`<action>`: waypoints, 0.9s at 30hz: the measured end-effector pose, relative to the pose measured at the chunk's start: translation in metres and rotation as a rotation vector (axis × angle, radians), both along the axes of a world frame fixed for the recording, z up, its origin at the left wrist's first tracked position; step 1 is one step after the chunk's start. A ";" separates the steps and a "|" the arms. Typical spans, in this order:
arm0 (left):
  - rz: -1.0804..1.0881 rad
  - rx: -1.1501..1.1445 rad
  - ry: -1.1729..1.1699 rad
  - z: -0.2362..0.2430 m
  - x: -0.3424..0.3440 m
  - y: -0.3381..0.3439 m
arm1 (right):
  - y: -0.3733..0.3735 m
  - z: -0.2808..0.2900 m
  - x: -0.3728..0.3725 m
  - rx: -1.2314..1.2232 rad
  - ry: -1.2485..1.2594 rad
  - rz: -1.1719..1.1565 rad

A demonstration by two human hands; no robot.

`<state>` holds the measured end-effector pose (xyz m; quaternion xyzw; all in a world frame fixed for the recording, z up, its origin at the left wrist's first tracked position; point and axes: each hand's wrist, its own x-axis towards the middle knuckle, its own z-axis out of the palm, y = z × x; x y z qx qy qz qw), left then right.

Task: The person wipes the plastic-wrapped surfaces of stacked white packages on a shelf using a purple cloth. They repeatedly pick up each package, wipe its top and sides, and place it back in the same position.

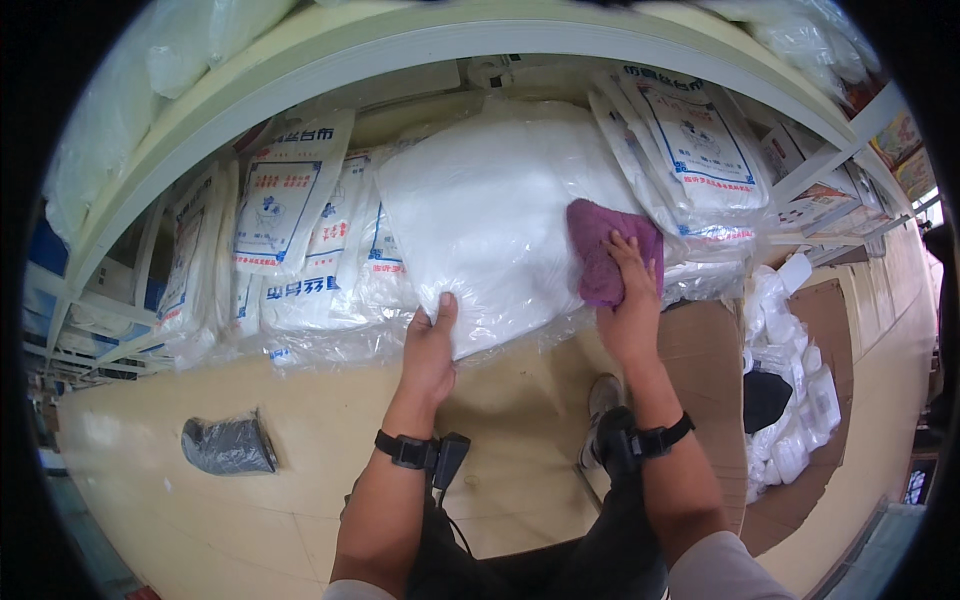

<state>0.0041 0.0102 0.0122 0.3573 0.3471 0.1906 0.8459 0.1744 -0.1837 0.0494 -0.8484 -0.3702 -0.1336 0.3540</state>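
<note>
A large white pack in clear plastic (pixel 490 200) lies across the shelf in front of me, its near edge jutting toward me. My left hand (pixel 430 345) grips its near left corner, thumb on top and fingers underneath. Toward the pack's right side, my right hand (pixel 630 290) presses a folded purple cloth (pixel 600 240) against the plastic, fingers curled over the cloth. Printed plastic packages (pixel 285 200) lie to the left of the pack, and a stack of similar packages (pixel 695 150) sits to its right.
An open cardboard box (pixel 830 310) holding white plastic-wrapped items (pixel 790 400) stands on the floor at right. On the floor to the left lies a dark grey wrapped bundle (pixel 228 446). The upper shelf's edge (pixel 480 38) curves above the packs.
</note>
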 end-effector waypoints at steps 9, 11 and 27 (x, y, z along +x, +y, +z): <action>-0.063 0.135 0.046 -0.009 -0.004 0.005 | 0.028 -0.036 -0.060 -0.313 -0.174 0.407; -0.012 0.120 0.059 -0.005 -0.005 0.006 | 0.016 -0.025 -0.031 -0.276 -0.095 0.275; -0.172 0.023 -0.207 -0.023 -0.020 0.013 | 0.025 -0.018 -0.098 -0.220 -0.233 0.565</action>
